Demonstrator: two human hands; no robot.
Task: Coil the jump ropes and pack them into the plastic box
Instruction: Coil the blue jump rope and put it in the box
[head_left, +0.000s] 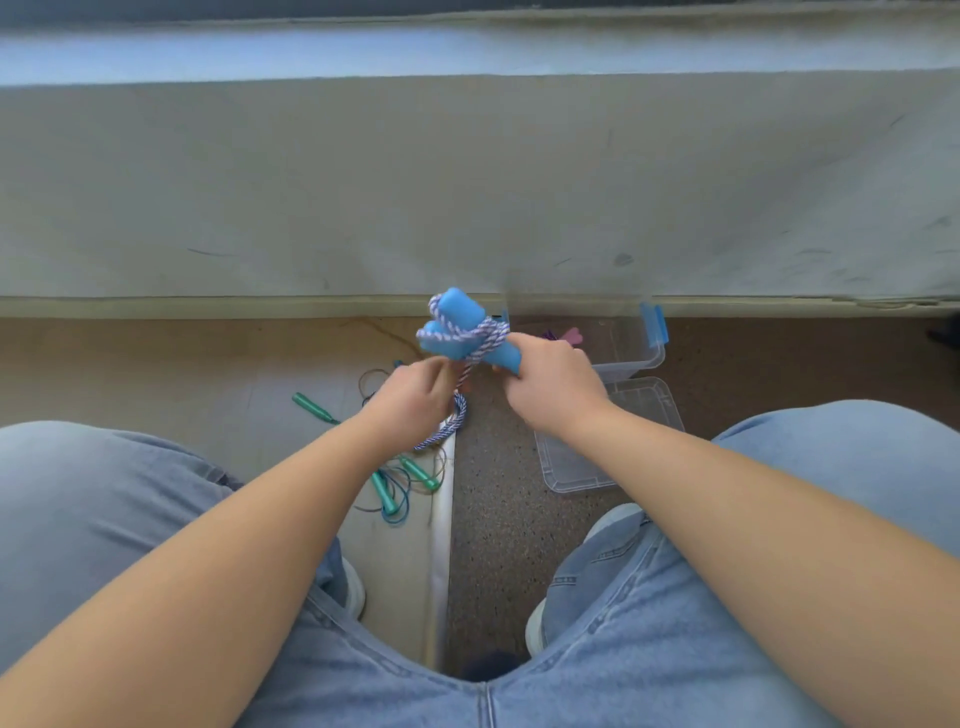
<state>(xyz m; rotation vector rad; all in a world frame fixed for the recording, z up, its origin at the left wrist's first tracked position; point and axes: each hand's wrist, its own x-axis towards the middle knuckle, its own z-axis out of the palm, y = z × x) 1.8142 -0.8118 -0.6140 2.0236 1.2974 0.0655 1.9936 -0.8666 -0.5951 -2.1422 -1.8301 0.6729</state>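
My right hand (551, 385) grips two light-blue jump-rope handles (460, 325) held together, with blue-and-white braided rope (485, 339) wound around them. My left hand (413, 405) is closed on the loose part of that same rope, whose loop (451, 428) hangs below the hand. A clear plastic box (631, 343) with blue latches stands on the floor just beyond my right hand, with something purple and pink inside. On the floor under my left forearm lie thin-corded jump ropes with green handles (387, 491), uncoiled.
The box's clear lid (571, 467) lies flat on the floor below my right wrist. Another green handle (311, 407) rests further left. My knees in blue jeans frame both sides. A grey wall rises straight ahead past a floor ledge.
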